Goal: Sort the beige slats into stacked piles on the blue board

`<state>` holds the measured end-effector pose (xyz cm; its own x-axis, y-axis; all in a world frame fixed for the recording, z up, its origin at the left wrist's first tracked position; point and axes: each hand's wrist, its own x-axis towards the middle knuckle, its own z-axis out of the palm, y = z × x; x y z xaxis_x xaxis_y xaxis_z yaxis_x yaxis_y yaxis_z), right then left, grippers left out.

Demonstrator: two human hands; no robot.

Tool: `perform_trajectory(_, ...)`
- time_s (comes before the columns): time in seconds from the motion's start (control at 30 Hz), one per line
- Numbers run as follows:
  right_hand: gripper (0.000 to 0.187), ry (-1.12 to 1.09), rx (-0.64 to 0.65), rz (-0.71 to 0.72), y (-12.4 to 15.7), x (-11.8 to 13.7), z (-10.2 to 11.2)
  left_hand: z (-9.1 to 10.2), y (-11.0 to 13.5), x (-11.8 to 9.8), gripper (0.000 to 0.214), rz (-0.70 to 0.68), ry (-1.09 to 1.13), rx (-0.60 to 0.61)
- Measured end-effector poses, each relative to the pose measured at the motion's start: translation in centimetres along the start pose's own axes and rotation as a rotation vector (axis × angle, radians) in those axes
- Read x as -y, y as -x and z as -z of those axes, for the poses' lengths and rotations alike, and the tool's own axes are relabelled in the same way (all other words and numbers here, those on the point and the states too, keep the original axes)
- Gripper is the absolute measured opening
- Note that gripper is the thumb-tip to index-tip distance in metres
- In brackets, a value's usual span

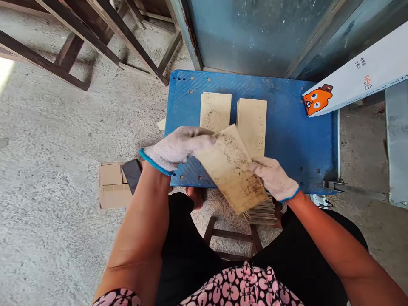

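Observation:
A thin tan rectangular panel [228, 174], mottled with dark stains, is held up at a slant over the front edge of the blue table [287, 136]. My left hand [181, 146], in a white glove with a blue cuff, grips its upper left corner. My gloved right hand [274, 176] pinches the panel's right edge. Behind it on the table lie two stacks of similar panels, a left stack [216, 110] and a right stack [252, 123]; the held panel covers part of the left one. Below the table edge, more stacked panels [263, 212] show between my legs.
A white carton with an orange cartoon figure [357, 72] juts over the table's right end. Behind stands a blue-grey metal panel [248, 38]. Wooden frames [105, 34] stand at back left. A phone [132, 173] rests by flattened cardboard [111, 187] on the floor. A wooden stool [231, 235] is below.

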<state>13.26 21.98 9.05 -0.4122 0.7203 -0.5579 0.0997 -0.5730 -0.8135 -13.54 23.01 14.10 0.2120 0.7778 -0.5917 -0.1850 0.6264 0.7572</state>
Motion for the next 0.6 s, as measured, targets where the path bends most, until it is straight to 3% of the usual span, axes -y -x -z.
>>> perform_trajectory(0.17, 0.039, -0.161, -0.345, 0.104, -3.3, 1.2, 3.2, -3.2, -3.0, 1.3, 0.032, -0.051, 0.003, -0.165)
perform_trajectory(0.23, 0.04, -0.169, -0.482, 0.171, -5.2, 1.1, 4.5, -5.0, -4.4, 2.6, 0.028, -0.03, -0.078, -0.112)
perform_trajectory(0.37, 0.033, -0.132, -0.615, 0.201, -8.4, 0.1, 6.1, -7.5, -6.9, 4.9, 0.027, -0.159, -0.259, -0.091)
perform_trajectory(0.6, 0.029, -0.039, -0.766, 0.178, -11.7, -1.3, 5.8, -7.4, -11.5, 6.1, 0.017, -0.157, -0.494, -0.321)
